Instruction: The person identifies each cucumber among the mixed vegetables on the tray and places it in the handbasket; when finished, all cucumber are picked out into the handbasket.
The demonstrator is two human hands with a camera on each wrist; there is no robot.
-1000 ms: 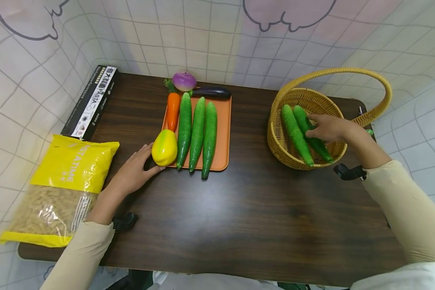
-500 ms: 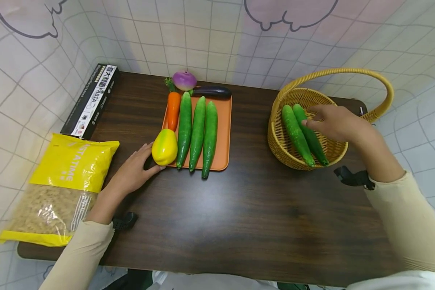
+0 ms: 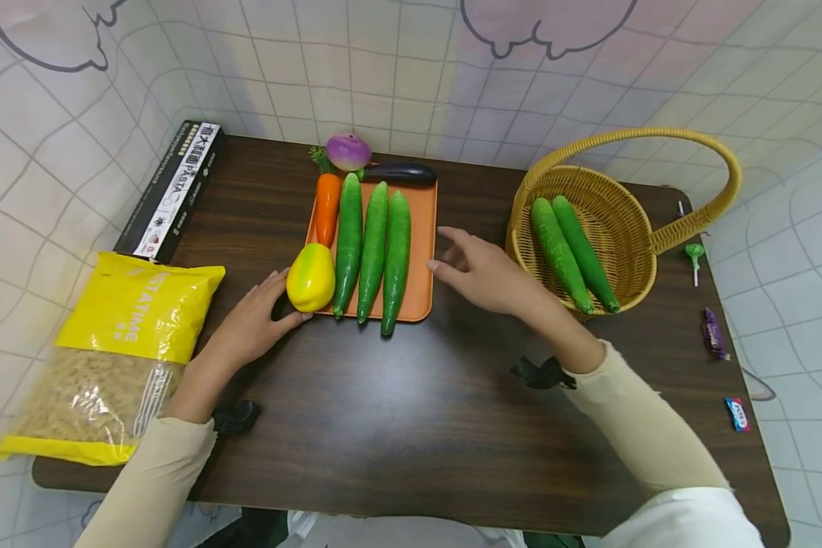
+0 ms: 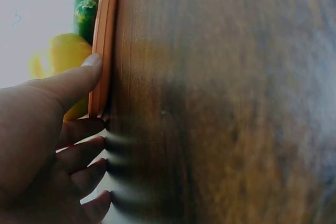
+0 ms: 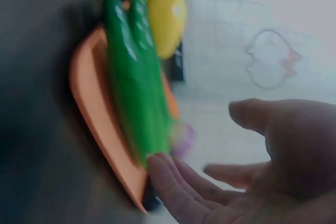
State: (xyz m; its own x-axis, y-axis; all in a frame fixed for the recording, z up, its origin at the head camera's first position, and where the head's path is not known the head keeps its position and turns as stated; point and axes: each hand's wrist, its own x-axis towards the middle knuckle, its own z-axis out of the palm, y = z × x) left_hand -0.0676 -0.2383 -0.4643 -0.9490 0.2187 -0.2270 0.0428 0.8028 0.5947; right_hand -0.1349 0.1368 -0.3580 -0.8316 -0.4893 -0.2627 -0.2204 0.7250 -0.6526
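An orange tray (image 3: 422, 259) holds three cucumbers (image 3: 373, 255), a carrot (image 3: 326, 207) and a dark eggplant (image 3: 400, 176). On its near left corner sits a yellow fruit-like piece with a greenish streak (image 3: 310, 278). My left hand (image 3: 246, 323) rests around that corner; in the left wrist view its thumb lies against the tray's rim and its fingertips touch the table. Just off the tray's right edge is my right hand (image 3: 485, 272), fingers spread and holding nothing. Two more cucumbers (image 3: 562, 255) lie inside the wicker basket (image 3: 619, 228), to the right of that hand.
A purple onion-like vegetable (image 3: 348, 153) is behind the tray. A yellow pasta bag (image 3: 113, 358) and a black pasta box (image 3: 171, 194) stand at left. Along the right edge lie a green lollipop (image 3: 694, 252), a purple-wrapped sweet (image 3: 714, 335) and a small blue-red packet (image 3: 737, 415).
My right hand has let go of a cucumber in the basket, lifted out and swung left to the tray's right side. My left hand has stayed put.
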